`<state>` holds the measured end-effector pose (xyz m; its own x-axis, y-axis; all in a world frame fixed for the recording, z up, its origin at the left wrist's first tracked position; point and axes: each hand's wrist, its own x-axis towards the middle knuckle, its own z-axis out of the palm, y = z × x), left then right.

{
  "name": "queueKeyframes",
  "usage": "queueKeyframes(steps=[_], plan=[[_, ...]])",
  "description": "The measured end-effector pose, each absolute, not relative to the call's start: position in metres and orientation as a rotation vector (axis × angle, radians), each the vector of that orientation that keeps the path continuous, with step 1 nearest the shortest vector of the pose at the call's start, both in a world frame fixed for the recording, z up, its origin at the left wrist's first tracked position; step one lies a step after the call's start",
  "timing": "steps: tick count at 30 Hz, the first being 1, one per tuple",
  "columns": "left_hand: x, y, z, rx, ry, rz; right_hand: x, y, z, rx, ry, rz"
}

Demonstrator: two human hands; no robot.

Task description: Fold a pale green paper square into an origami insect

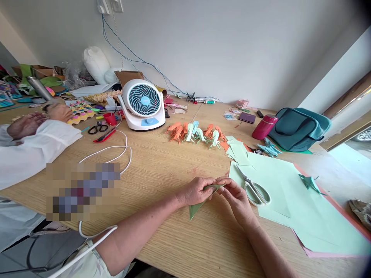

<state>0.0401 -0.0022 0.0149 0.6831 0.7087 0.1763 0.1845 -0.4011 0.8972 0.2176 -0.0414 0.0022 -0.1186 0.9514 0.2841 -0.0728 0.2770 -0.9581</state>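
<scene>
Between my two hands is a folded green sheet of paper [196, 209], its pointed lower corner hanging toward the table. My left hand [200, 190] grips the paper from the left, fingers closed over its upper part. Opposite it, my right hand [235, 195] pinches the paper's right end between thumb and fingers. Scissors with white handles [255, 189] lie just right of my right hand, on large pale green sheets [278, 185]. Beyond my hands stands a row of folded paper figures [198, 133] in orange, pale green and light blue.
A white fan [143, 104] stands at the back, a white cable [130, 154] looping before it. Pink bottle [264, 126] and teal bag [301, 129] are at right. Black-handled scissors [97, 127] and a red cutter [104, 136] lie left, near another person's hands [59, 112].
</scene>
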Motion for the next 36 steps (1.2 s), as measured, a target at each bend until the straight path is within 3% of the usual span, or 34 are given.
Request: queueKeyframes(steps=[19, 28, 36], plan=[[0.044, -0.005, 0.011, 2.296, 0.765, 0.872, 0.223, -0.039, -0.009, -0.948, -1.41, 0.99], [0.043, -0.003, 0.004, 2.543, 0.838, 0.91, 0.24, -0.043, 0.008, -1.079, -2.071, 0.304], [0.044, -0.004, 0.0, 2.674, 0.862, 0.871, 0.247, -0.042, 0.014, -1.085, -2.247, 0.247]])
